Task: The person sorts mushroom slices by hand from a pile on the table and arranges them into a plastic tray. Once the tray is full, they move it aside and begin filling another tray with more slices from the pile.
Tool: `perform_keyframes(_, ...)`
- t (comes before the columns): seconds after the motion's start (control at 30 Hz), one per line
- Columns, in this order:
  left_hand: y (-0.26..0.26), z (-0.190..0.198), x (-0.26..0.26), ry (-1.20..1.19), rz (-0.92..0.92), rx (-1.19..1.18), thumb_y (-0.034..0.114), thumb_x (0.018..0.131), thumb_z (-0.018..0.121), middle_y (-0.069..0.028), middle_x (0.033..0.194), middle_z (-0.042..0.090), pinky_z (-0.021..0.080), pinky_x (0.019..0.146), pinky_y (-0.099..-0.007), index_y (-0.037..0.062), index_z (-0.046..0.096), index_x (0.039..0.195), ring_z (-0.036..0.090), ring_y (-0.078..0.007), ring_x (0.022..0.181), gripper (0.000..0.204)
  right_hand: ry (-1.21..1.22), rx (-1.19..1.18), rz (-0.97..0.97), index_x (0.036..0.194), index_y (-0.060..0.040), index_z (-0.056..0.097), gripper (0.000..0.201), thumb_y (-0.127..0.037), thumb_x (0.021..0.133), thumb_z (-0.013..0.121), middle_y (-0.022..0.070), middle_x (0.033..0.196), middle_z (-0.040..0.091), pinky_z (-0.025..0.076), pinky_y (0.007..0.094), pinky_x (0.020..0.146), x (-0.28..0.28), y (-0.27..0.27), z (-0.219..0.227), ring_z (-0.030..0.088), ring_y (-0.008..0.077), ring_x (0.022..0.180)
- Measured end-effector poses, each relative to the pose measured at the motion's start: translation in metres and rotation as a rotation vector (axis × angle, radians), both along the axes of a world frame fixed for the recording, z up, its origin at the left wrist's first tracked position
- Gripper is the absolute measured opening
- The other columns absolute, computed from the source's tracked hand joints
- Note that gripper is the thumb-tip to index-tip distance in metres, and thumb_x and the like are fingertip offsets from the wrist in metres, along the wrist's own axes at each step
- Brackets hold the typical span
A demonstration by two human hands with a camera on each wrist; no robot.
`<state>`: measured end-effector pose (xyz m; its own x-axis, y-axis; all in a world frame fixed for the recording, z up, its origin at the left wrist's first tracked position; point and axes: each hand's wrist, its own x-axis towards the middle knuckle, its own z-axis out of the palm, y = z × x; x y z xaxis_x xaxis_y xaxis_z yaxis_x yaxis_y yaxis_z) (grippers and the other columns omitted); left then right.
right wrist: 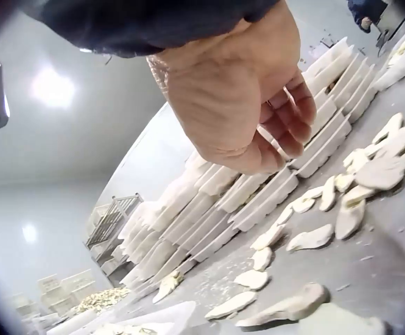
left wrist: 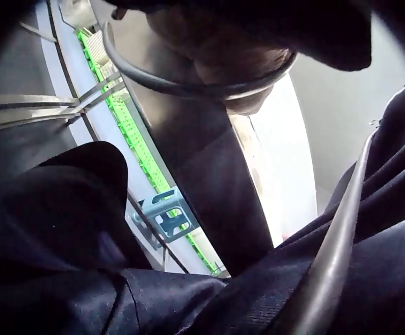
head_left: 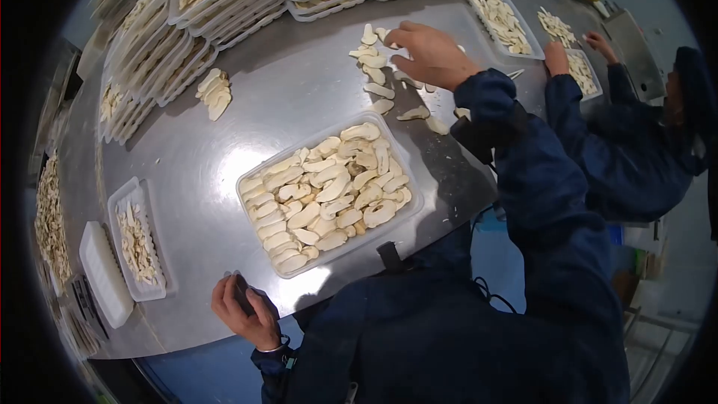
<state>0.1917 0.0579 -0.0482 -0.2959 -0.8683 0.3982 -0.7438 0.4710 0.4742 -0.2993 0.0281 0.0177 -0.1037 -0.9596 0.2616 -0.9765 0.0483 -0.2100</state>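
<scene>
Sliced mushrooms [head_left: 329,187], pale and overlapping in rows, fill a clear plastic tray [head_left: 413,213] in front of me. Beyond its far right corner, loose mushroom slices [head_left: 372,61] lie scattered on the metal table. My right hand [head_left: 432,56] is over these slices, palm down, fingers bent and thumb apart from the index finger. The right wrist view shows this hand [right wrist: 237,105] above the slices [right wrist: 310,239], with a gap between thumb and fingers. My left hand [head_left: 243,313] is at the table's near edge, left of the tray, fingers loosely curled.
Tall stacks of filled trays [head_left: 224,11] line the table's far side. A small slice pile [head_left: 215,94] lies before them. At left are a tray of pieces [head_left: 138,247] and a white tray [head_left: 105,273]. Another person [head_left: 598,120] works at right beside filled trays [head_left: 502,24].
</scene>
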Motion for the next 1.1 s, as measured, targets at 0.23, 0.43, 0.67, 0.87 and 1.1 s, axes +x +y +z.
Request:
perform_keyframes(0.23, 0.0, 0.004, -0.001, -0.034, 0.01, -0.013, 0.003, 0.087, 0.053, -0.0202, 0.119, 0.053, 0.043, 0.096, -0.0417, -0.0043, 0.059, 0.116, 0.052, -0.0342, 0.11, 0.03, 0.055, 0.161, -0.066, 0.094, 0.0032, 0.061, 0.03, -0.023, 0.079, 0.063, 0.0204, 0.102, 0.061, 0.049, 0.0457, 0.085, 0.016, -0.035, -0.021, 0.059, 0.0381, 0.099)
perform_keyframes(0.43, -0.001, 0.002, -0.004, 0.039, 0.033, -0.007, 0.005, 0.084, 0.055, -0.0205, 0.115, 0.057, 0.043, 0.095, -0.0437, -0.0051, 0.061, 0.111, 0.054, -0.0363, 0.108, 0.029, -0.186, 0.045, -0.137, 0.089, -0.0031, 0.057, 0.014, -0.012, 0.08, 0.06, 0.0163, 0.077, 0.062, 0.047, 0.0447, 0.067, -0.006, 0.0, -0.032, 0.062, 0.0362, 0.075)
perform_keyframes(0.67, -0.001, 0.003, -0.003, 0.015, 0.015, -0.019, 0.004, 0.084, 0.055, -0.0204, 0.116, 0.056, 0.043, 0.096, -0.044, -0.005, 0.06, 0.112, 0.054, -0.0361, 0.109, 0.03, 0.064, -0.123, -0.36, 0.092, -0.0046, 0.064, 0.016, -0.01, 0.079, 0.055, 0.0194, 0.086, 0.064, 0.049, 0.0489, 0.076, -0.048, 0.021, -0.029, 0.062, 0.0401, 0.084)
perform_keyframes(0.87, -0.001, 0.004, -0.004, 0.013, 0.013, -0.014, 0.004, 0.084, 0.055, -0.02, 0.116, 0.056, 0.042, 0.096, -0.0438, -0.0042, 0.06, 0.112, 0.054, -0.0356, 0.109, 0.03, 0.077, 0.142, -0.249, 0.081, 0.0001, 0.068, 0.03, -0.027, 0.082, 0.055, 0.02, 0.091, 0.067, 0.049, 0.0474, 0.081, -0.018, -0.028, -0.02, 0.063, 0.0396, 0.09)
perform_keyframes(1.1, -0.002, 0.004, -0.004, 0.006, 0.025, -0.017, 0.004, 0.084, 0.055, -0.0197, 0.115, 0.056, 0.043, 0.095, -0.0435, -0.0033, 0.061, 0.112, 0.054, -0.0355, 0.108, 0.03, 0.154, 0.125, -0.279, 0.087, 0.0028, 0.063, 0.035, -0.032, 0.079, 0.059, 0.0239, 0.091, 0.066, 0.048, 0.0483, 0.081, -0.023, -0.048, -0.036, 0.062, 0.0414, 0.088)
